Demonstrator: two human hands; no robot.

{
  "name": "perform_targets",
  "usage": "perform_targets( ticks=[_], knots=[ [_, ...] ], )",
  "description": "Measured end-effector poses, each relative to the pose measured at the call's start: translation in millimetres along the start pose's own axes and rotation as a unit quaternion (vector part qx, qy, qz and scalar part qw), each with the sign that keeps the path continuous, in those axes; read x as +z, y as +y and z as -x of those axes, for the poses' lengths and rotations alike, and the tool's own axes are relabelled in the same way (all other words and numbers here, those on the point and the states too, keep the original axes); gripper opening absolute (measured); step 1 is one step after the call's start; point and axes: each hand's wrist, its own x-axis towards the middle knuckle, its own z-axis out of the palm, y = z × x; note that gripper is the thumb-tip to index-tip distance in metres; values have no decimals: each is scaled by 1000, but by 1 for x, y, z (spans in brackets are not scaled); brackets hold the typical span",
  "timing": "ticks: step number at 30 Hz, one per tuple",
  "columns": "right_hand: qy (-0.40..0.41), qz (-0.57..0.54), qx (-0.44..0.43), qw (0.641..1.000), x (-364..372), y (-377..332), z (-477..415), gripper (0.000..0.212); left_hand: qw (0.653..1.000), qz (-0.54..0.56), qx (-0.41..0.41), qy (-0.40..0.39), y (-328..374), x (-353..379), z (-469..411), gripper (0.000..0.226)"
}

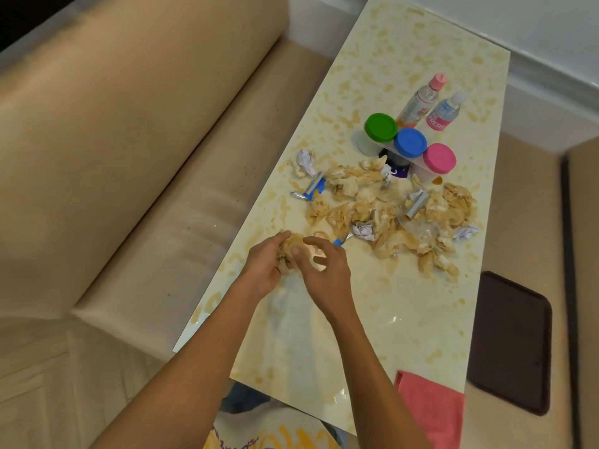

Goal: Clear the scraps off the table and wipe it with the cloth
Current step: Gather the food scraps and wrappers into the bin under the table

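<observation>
A pile of tan peel-like scraps [372, 205], crumpled paper balls [306, 158] and small wrappers [312, 189] lies across the middle of the cream speckled table [405, 59]. My left hand [264, 267] grips a clump of the tan scraps [293, 246] at the near edge of the pile. My right hand [324, 270] is against the same clump with its fingers curled around it. A pink cloth [431, 406] lies folded at the table's near right corner, apart from both hands.
Three jars with green [381, 128], blue [410, 142] and pink [439, 158] lids stand behind the pile, with two small bottles [432, 103] beyond them. A beige sofa [129, 157] runs along the left. A dark mat [509, 341] lies on the floor at right.
</observation>
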Motion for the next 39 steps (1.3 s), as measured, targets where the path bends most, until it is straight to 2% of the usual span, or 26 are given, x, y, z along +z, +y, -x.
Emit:
perform_targets(
  ticks=[2, 6, 10, 14, 17, 19, 23, 27, 32, 35, 39],
  knots=[
    [13, -54, 44, 997, 5, -1, 0, 23, 1000, -3, 1, -6, -2, 0, -1, 31],
    [62, -42, 55, 996, 13, -1, -8, 11, 1000, -15, 20, -11, -6, 2, 1, 27],
    [88, -29, -7, 996, 23, -1, -12, 19, 999, -22, 25, -1, -7, 2, -2, 25],
    [49, 28, -100, 993, 35, 10, -6, 14, 999, -26, 38, 13, -7, 1, -11, 28],
    [9, 68, -115, 991, 36, 17, -5, 25, 993, -49, 76, 75, -7, -5, -16, 22],
    [-6, 56, -101, 993, 33, 18, -6, 33, 989, -62, 88, 101, -7, -14, -20, 23],
    [53, 43, -79, 995, 18, 21, -21, 38, 986, -74, 84, 120, -5, -26, -24, 24],
    [86, 204, -116, 968, 8, 36, -53, 47, 986, -73, 75, 126, -2, -36, -25, 25],
    [20, 294, -109, 949, 6, 50, -84, 51, 989, -61, 67, 119, -1, -41, -25, 26],
    [26, 284, -115, 952, 6, 45, -94, 47, 989, -60, 67, 118, 3, -42, -25, 26],
    [97, 234, -147, 956, 4, 24, -107, 46, 990, -53, 67, 113, 8, -46, -26, 27]
  ],
)
